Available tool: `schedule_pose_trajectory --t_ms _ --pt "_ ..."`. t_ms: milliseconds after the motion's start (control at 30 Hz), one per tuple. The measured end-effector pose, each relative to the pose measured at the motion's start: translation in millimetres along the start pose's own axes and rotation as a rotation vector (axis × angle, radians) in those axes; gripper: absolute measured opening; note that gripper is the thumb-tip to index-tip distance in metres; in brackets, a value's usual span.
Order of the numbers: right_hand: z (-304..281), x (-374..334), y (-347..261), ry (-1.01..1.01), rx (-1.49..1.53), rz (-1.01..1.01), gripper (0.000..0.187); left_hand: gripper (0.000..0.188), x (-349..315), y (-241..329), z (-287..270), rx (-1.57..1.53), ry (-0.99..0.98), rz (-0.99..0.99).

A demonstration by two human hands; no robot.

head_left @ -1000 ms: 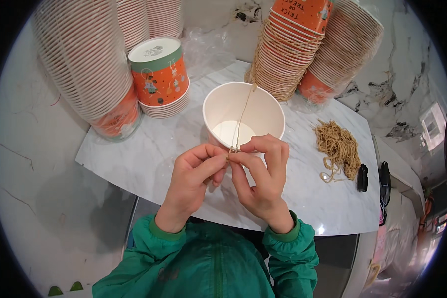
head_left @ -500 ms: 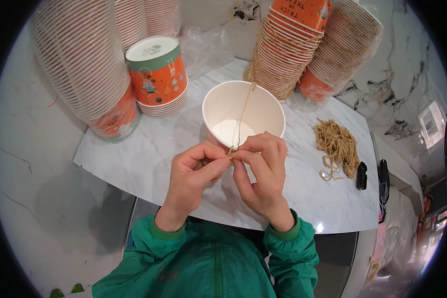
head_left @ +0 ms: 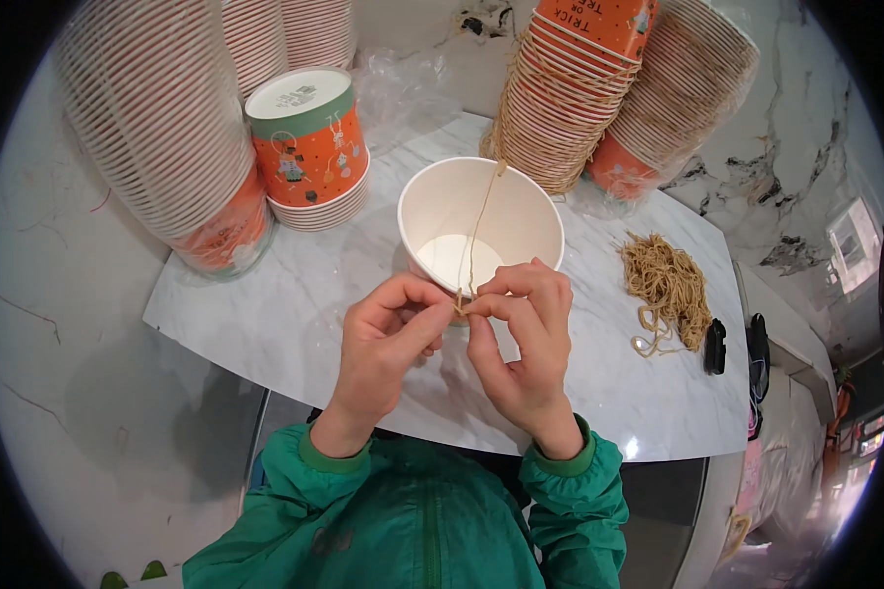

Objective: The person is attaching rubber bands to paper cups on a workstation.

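Observation:
A paper bucket (head_left: pixel 432 201), white inside, stands upright with its mouth toward me. A thin tan twine (head_left: pixel 481 221) is fixed at its far rim and runs across the opening to the near rim. There my left hand (head_left: pixel 388 339) pinches the twine between thumb and forefinger. My right hand (head_left: pixel 525 344) pinches it just to the right, thumb and forefinger close together. A small knot or loop of the twine shows between the fingertips; its exact form is too small to tell. The hands hide part of the bucket's near side.
Wrapped stacked buckets (head_left: pixel 157 128) and an upturned orange-and-green bucket (head_left: pixel 309 142) stand at the left. Twine-strung buckets (head_left: pixel 565 98) and another wrapped stack (head_left: pixel 683 88) rise at the back right. A twine heap (head_left: pixel 666 285) lies beside a small black object (head_left: pixel 716 347) on the marbled table (head_left: pixel 295 314).
My right fingertips have moved slightly rightward, away from the left ones, so more of the twine knot shows between them. The bucket stays in nearly the same place.

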State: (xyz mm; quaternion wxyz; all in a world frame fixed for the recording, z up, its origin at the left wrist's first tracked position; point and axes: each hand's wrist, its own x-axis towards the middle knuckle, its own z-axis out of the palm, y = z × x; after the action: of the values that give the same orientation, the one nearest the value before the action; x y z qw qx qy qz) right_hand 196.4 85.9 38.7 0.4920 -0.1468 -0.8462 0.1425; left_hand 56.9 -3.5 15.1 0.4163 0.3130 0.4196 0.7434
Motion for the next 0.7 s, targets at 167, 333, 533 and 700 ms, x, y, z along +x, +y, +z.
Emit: schedule_pose_trajectory --t_ms 167,333,533,700 --pt "-1.8 -1.6 0.6 0.015 0.048 0.034 0.019 0.007 -3.8 -0.7 4.9 -0.062 -0.051 -0.081" --pt "-3.5 -6.6 -1.7 0.017 0.028 0.03 0.018 0.008 -6.2 -0.6 9.3 -0.072 -0.076 -0.06" --pt "-8.0 -10.2 -12.0 0.019 -0.006 0.032 0.023 0.009 -9.1 -4.2 16.5 -0.005 -0.013 -0.009" --pt "-2.9 -16.1 -6.6 0.108 -0.039 0.064 0.021 0.01 -12.1 -6.0 16.6 0.039 -0.02 0.04"
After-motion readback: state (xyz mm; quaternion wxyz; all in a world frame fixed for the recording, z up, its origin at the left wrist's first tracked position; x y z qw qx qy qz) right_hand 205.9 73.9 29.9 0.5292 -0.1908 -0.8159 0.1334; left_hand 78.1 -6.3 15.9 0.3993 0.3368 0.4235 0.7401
